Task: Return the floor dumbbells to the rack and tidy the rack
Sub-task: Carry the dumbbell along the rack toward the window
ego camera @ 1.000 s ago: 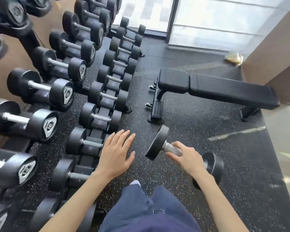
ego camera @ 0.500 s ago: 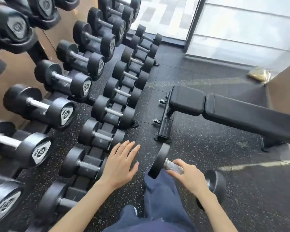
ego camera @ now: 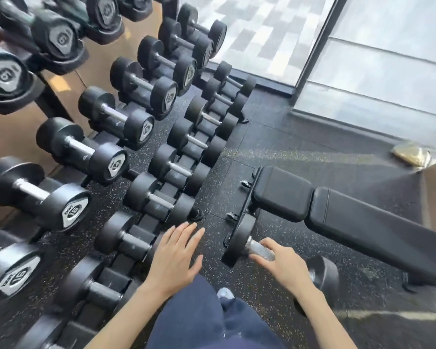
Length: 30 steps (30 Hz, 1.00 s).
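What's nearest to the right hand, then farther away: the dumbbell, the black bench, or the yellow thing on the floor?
In the head view:
1. The dumbbell: gripped in the right hand itself.
2. The black bench: just ahead, to the right.
3. The yellow thing: far off, by the window.

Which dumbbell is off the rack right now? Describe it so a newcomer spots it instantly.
Find the black bench on the right. At its padded seat end, nearer the camera, is the dumbbell. Unlike all the others, it sits off the rack: the right hand grips its knurled silver handle.
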Each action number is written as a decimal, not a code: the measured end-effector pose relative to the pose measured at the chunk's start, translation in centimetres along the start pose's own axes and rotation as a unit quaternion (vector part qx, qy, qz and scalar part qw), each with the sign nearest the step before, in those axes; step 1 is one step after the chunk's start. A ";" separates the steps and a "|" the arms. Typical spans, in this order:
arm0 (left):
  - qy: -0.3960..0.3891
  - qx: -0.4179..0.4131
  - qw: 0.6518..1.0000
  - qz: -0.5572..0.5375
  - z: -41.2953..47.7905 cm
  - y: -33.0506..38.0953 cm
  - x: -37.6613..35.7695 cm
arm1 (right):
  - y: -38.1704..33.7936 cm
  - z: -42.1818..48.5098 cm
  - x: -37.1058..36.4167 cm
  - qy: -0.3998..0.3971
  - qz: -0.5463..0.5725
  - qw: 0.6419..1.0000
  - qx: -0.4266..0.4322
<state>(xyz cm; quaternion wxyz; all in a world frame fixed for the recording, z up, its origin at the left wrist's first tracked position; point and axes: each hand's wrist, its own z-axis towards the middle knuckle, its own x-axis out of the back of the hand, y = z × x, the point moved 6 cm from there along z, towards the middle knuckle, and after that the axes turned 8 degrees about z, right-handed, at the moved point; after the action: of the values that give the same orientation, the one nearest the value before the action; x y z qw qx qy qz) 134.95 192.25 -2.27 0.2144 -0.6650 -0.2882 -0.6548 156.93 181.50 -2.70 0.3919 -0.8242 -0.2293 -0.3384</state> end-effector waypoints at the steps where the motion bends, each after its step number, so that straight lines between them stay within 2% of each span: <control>1: -0.003 -0.005 1.000 0.001 0.8 -0.2 -0.4 | 0.0 0.9 0.1 -0.006 0.003 1.000 -0.002; 10: 0.016 -0.016 1.000 0.007 12.3 -6.7 -1.2 | -2.4 11.6 3.3 -0.001 0.023 0.999 -0.026; 20: -0.007 -0.042 0.999 0.013 27.7 -14.6 1.8 | -7.7 23.2 9.6 0.040 0.024 0.998 -0.048; 26: 0.015 -0.067 0.998 0.011 32.3 -16.1 3.1 | -8.8 27.1 12.1 0.043 0.041 0.995 -0.078; 30: 0.004 -0.076 0.997 0.003 34.3 -16.2 2.6 | -9.4 29.9 13.7 0.054 0.025 0.995 -0.081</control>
<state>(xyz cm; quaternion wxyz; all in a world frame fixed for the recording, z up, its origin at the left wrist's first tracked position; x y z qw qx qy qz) 149.71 227.26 -2.93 0.1667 -0.6780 -0.2347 -0.6764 171.29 212.50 -1.85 0.3438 -0.8392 -0.1593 -0.3901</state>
